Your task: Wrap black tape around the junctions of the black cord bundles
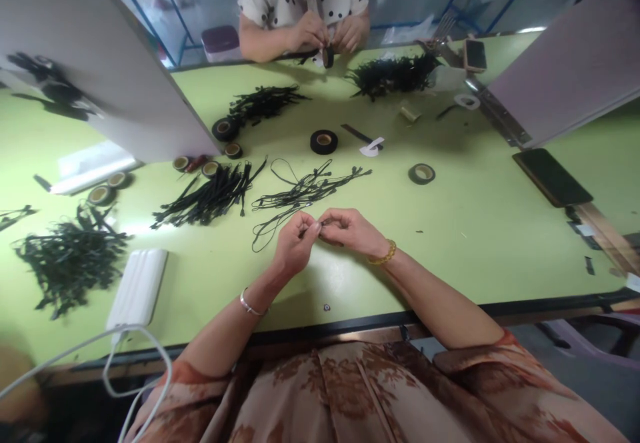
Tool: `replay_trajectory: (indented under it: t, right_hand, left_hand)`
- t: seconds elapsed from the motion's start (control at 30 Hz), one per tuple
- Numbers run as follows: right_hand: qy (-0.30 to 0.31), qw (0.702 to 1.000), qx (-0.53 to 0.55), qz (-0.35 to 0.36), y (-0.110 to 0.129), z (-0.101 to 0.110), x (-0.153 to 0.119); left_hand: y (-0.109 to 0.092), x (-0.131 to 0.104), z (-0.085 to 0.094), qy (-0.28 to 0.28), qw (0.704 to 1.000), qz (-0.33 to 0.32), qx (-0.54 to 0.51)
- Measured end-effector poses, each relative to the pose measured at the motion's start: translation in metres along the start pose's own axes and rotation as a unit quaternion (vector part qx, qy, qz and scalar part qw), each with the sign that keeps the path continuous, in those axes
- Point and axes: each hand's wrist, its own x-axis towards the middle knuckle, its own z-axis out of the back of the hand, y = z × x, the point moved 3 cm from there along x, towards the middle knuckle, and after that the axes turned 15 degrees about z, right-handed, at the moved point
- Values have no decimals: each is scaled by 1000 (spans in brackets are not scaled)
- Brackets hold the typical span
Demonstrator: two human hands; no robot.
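My left hand (pixel 296 243) and my right hand (pixel 353 228) meet over the green table (pixel 380 286), fingertips almost touching. Both are closed in a pinch on a thin black cable (pixel 324 222); most of the held part is hidden by the fingers. Just beyond them lies a loose bunch of thin black cables (pixel 300 190) with small connectors. Left of that is a pile of bundled black cables (pixel 213 195). A large roll of black tape (pixel 324 141) lies farther back, and a smaller tape roll (pixel 421 174) rests to the right.
Across the table a co-worker's hands (pixel 327 33) hold a tape roll between black cable piles (pixel 395 75). A white power bank (pixel 139 286) with a white cord lies left, near another cable pile (pixel 73 253). A phone (pixel 553 178) lies right. Upright panels (pixel 120 50) flank the table.
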Motion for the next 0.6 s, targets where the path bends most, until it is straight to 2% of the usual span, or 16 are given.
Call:
replay_trajectory:
  t: [0.1, 0.17, 0.27, 0.4, 0.6]
  right_hand:
    - [20, 999, 20, -24, -2, 0, 0]
    - [18, 998, 43, -37, -3, -1, 0]
    - [11, 997, 68, -40, -4, -5, -2]
    - [12, 999, 35, -38, -3, -9, -4]
    - [30, 989, 144, -18, -6, -15, -2]
  left_hand:
    - [0, -1, 0, -33, 996, -39, 73]
    - [-1, -1, 2, -28, 993, -51, 102]
    - [-5, 1, 5, 20, 992, -41, 116]
    - [-9, 3, 10, 95, 986, -14, 136]
    - [-8, 4, 10, 58, 986, -19, 156]
